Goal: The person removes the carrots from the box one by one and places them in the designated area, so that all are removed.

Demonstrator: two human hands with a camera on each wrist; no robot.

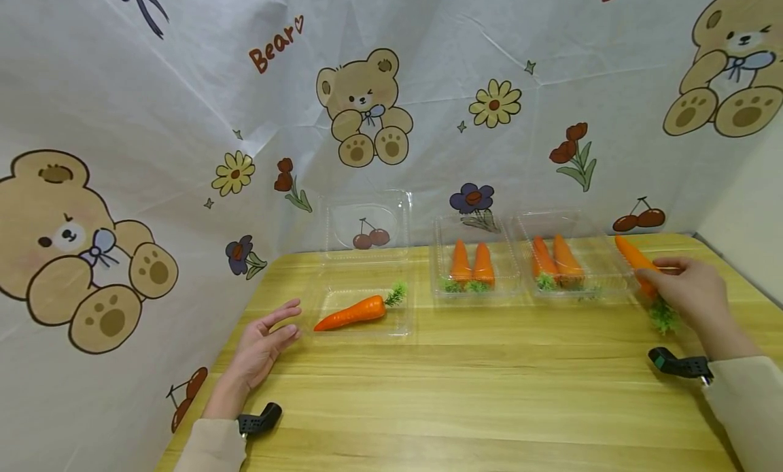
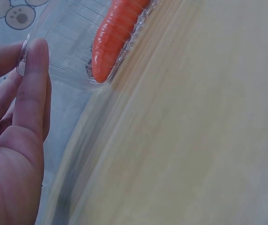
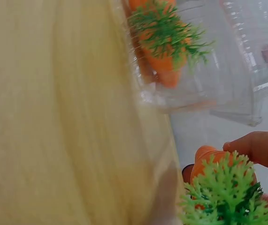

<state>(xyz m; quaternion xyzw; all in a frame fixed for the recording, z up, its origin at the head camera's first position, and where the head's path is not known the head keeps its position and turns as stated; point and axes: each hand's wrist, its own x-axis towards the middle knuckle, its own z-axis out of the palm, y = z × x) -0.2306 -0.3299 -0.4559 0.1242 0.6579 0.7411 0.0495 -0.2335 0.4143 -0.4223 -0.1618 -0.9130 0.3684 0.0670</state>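
Observation:
My right hand (image 1: 697, 292) grips an orange carrot (image 1: 633, 254) with a green leafy top, at the right end of the table. In the right wrist view, the leafy top (image 3: 227, 192) covers part of the fingers. My left hand (image 1: 259, 346) is beside the left edge of an opened clear plastic box (image 1: 397, 332), thumb and fingers parted, fingertips right at the rim. One carrot (image 1: 355, 313) lies slanted in that box, leaves toward the back right. The left wrist view shows its orange tip (image 2: 103, 65) near the box corner.
Two more clear boxes stand right of the left one: a middle box (image 1: 437, 292) and a right box (image 1: 614, 285), each with two carrots, leaves toward the front. The left box's lid (image 1: 367, 200) stands up against the bear-print cloth (image 1: 428, 23) behind the wooden table (image 1: 459, 390).

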